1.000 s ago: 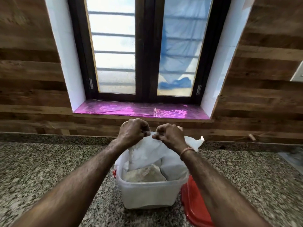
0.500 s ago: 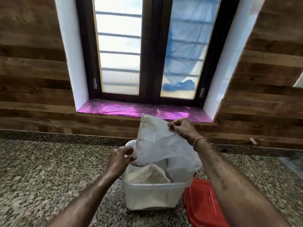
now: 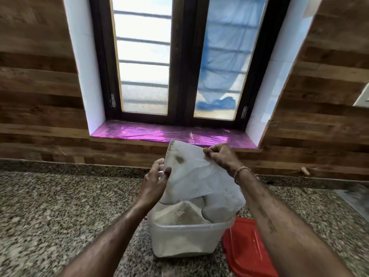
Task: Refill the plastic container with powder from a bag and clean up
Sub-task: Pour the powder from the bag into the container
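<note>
A translucent plastic container [image 3: 185, 240] stands on the granite counter, with a mound of pale powder [image 3: 180, 213] inside it. Above it hangs a white plastic bag [image 3: 195, 174], upside down, its mouth drooping into the container. My right hand [image 3: 221, 155] pinches the bag's upper right corner. My left hand [image 3: 156, 181] holds the bag's left edge, lower down, with its fingers loosely curled. The bag looks limp and nearly empty.
A red lid [image 3: 247, 244] lies flat on the counter [image 3: 60, 212] just right of the container. Behind is a wood-panelled wall with a window and a pink foil-covered sill [image 3: 139, 132]. A white switch plate [image 3: 362, 96] is at the right edge.
Both hands first gripped the bag's top together low over the container. The right hand has lifted a corner up; the left hand has shifted to the bag's left edge and risen slightly.
</note>
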`<state>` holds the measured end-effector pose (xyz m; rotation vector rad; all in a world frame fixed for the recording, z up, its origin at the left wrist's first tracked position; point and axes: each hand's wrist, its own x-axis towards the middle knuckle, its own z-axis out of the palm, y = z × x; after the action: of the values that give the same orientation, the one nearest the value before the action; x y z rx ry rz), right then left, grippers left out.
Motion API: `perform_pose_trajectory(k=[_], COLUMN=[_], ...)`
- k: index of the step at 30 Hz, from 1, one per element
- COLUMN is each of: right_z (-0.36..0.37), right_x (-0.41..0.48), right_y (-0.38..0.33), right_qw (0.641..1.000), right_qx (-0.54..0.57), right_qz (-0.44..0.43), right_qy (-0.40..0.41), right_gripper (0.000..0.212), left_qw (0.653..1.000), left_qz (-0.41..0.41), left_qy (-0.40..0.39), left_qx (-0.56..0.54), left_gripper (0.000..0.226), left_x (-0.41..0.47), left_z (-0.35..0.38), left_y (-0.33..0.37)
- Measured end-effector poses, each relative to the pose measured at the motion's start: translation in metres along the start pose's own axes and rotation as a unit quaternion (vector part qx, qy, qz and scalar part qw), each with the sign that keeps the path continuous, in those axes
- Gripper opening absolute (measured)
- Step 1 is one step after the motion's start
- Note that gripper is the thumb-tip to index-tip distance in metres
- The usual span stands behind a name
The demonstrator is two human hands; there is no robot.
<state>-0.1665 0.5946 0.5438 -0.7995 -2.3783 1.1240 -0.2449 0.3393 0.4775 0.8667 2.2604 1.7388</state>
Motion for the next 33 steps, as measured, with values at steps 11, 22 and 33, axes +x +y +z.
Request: perform_pose_trajectory(k=[11, 22, 33], right_z=[-0.004, 0.000, 0.008], right_x=[-0.011, -0.016, -0.030], right_y=[-0.006, -0.013, -0.033], right_qw=[0.998, 0.990, 0.969], right_qx=[-0.060, -0.131, -0.234], right_qz=[-0.034, -0.058, -0.081], right_qy=[-0.016, 0.006, -0.011], right_gripper=[0.030, 0.029, 0.019], left_qw=[0.998, 0.998, 0.970], left_qz=[-0.038, -0.011, 0.125], left_qy=[-0.006, 0.040, 0.035], left_qx=[-0.047, -0.040, 0.206], left_gripper=[0.046, 0.079, 0.046], left_x=[0.028, 0.035, 0.037], left_z=[0.017, 0.011, 0.004], left_y=[0.038, 0.026, 0.041])
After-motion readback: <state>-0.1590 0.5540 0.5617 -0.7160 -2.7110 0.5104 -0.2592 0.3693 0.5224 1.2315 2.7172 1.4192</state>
